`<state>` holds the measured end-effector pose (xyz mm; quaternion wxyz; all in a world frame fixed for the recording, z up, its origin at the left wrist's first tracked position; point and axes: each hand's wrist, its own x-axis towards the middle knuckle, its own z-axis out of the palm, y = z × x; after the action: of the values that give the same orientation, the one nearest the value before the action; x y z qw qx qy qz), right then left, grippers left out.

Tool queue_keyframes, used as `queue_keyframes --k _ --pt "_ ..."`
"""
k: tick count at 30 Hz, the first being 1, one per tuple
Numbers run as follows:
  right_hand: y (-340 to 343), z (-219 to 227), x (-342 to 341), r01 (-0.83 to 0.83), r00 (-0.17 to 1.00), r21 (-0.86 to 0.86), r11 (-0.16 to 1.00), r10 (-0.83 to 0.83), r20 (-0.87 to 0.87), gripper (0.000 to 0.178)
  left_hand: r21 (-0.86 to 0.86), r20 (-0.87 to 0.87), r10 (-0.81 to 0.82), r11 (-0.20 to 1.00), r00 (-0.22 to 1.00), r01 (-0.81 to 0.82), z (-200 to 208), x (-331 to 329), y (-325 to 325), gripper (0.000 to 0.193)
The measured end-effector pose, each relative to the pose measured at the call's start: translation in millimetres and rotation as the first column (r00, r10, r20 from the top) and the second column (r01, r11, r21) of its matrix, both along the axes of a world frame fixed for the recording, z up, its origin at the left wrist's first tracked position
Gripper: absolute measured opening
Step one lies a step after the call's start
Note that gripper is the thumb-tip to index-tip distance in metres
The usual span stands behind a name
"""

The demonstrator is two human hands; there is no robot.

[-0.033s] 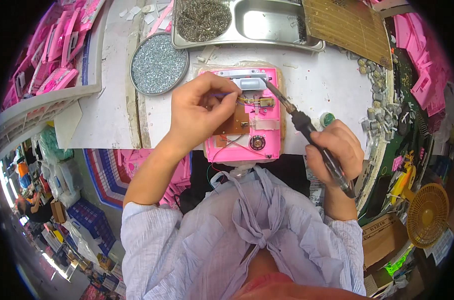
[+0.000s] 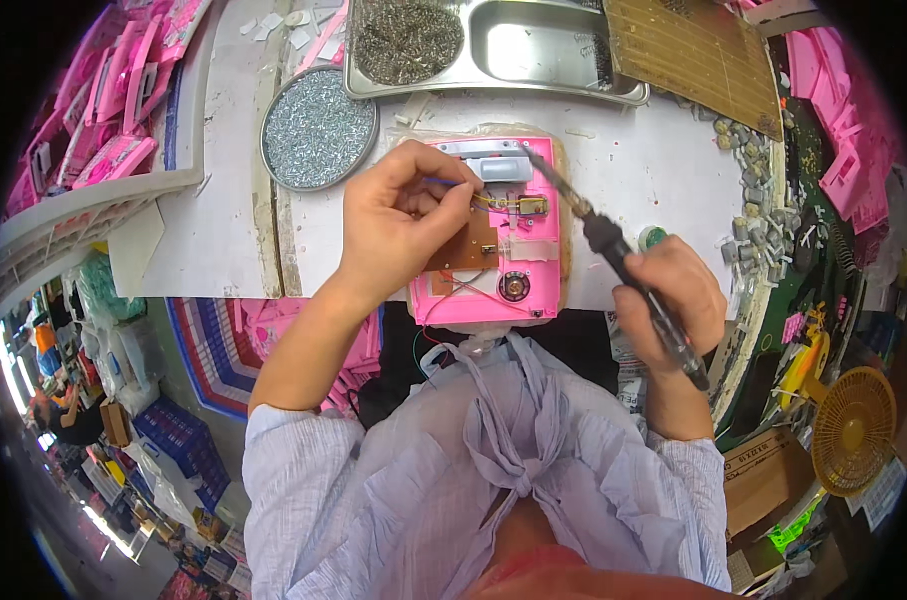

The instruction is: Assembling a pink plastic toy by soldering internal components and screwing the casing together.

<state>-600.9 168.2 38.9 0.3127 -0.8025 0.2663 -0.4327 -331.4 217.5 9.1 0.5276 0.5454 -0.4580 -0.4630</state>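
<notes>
My left hand point(image 2: 406, 215) is closed in a pinch on a thin blue wire point(image 2: 440, 182) at the upper left of a pink plastic housing point(image 2: 542, 262). Inside the housing are a brown circuit board point(image 2: 462, 248), a grey rounded block point(image 2: 504, 169), a small motor point(image 2: 533, 205) with yellow wires beside it, and a round speaker point(image 2: 515, 287). My right hand point(image 2: 674, 300) grips a soldering iron point(image 2: 606, 240) by its black handle. The iron slants up and left, its tip over the housing's top edge, near a metal strip point(image 2: 482, 147). Whether the tip touches anything I cannot tell.
A round dish of small screws point(image 2: 319, 128) stands left of the housing. Beyond it lies a steel tray point(image 2: 534, 88) with springs, partly covered by cardboard point(image 2: 696, 60). Small grey parts point(image 2: 749, 220) line the right edge. Pink parts fill a crate point(image 2: 104, 200) at left.
The soldering iron's tip has shifted slightly up and away from the grey block, toward the housing's top edge. My left hand has hardly moved.
</notes>
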Motion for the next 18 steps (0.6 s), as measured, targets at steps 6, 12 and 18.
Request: queue_keyframes --k 6,12,18 --pt "-11 -3 58 0.008 0.997 0.310 0.951 -0.031 0.071 0.047 0.088 -0.232 0.085 0.994 0.969 -0.066 4 -3 -2 0.009" --pt "-31 -11 103 -0.083 0.990 0.379 0.922 0.033 0.138 0.049 0.069 -0.072 0.022 0.997 0.997 -0.017 3 2 1 0.015" --pt "-33 -15 111 -0.089 0.988 0.341 0.936 0.041 0.147 0.048 0.028 -0.067 0.033 0.999 0.997 -0.031 1 -1 -1 0.011"
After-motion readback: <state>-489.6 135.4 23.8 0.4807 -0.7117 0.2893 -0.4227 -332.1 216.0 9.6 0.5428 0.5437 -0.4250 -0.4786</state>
